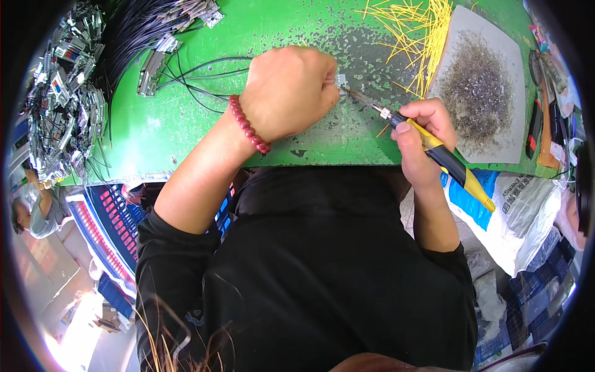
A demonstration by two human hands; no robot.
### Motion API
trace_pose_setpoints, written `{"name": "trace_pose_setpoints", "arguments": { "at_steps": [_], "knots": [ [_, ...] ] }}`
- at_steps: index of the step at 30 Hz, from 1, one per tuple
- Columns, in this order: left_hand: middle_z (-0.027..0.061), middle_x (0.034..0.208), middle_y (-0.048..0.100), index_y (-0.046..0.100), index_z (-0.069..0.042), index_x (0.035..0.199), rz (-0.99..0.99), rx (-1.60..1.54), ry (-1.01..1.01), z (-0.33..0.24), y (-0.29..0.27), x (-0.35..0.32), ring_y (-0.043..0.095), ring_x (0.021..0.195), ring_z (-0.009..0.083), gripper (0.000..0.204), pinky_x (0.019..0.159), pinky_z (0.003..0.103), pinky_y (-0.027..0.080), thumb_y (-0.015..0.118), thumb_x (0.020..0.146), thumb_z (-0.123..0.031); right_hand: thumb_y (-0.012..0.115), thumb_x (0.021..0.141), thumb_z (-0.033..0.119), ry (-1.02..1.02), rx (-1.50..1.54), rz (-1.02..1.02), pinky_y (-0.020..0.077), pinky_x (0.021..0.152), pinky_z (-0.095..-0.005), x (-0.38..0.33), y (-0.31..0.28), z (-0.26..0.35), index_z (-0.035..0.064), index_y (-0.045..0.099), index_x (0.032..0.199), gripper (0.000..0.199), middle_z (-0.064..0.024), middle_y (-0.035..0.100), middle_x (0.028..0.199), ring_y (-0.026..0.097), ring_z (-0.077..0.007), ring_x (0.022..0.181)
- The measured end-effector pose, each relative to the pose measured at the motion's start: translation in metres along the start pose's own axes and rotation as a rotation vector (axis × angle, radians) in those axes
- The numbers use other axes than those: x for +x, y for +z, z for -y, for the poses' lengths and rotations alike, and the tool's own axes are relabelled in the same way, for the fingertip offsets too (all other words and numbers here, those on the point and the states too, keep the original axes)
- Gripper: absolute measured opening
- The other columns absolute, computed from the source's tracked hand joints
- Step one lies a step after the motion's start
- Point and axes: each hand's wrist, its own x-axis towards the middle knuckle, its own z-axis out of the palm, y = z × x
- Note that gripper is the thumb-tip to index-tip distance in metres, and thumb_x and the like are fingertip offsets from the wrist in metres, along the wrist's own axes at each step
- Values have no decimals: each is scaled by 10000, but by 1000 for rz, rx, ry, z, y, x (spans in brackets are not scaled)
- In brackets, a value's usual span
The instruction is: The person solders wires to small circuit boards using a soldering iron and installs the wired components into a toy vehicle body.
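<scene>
Right fingers hold a yellow-black soldering iron near a metal piece at the left fingers.

Green desk: worn to grey in patches, most heavily toward the far middle.
Yellow strands: heaped loosely at the far right, with a few scattered beside the heap.
Grey sheet: laid flat on the right, its middle covered by dark crumbs.
White plastic bag: seen crumpled below the right-hand edge.
Blue crate: partly seen at lower left.
</scene>
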Motion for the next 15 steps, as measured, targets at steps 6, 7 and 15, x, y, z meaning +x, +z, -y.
{"name": "trace_pose_setpoints", "arguments": {
  "at_steps": [6,7,15],
  "knots": [
    [106,688,642,642,-53,719,5,-2,-5,0,0,0,636,668,324,117,599,420,498,632,750,-165,668,874,72,4,11,-41,326,522,-181,-2,2,0,-2,536,956,172,25,540,693,449,-10,594],
    [106,688,643,642,-54,719,-3,1,3,0,1,0,636,669,325,115,599,421,498,630,750,-164,668,874,72,5,10,-40,326,522,-181,-3,1,0,-2,536,956,172,25,540,693,449,-10,594],
    [106,690,644,643,-56,721,-13,4,14,0,1,0,639,669,326,115,600,423,500,626,755,-165,666,867,55,21,-6,2,345,526,-187,-1,0,1,-4,540,950,161,16,556,702,465,-15,600]
  ]
}}
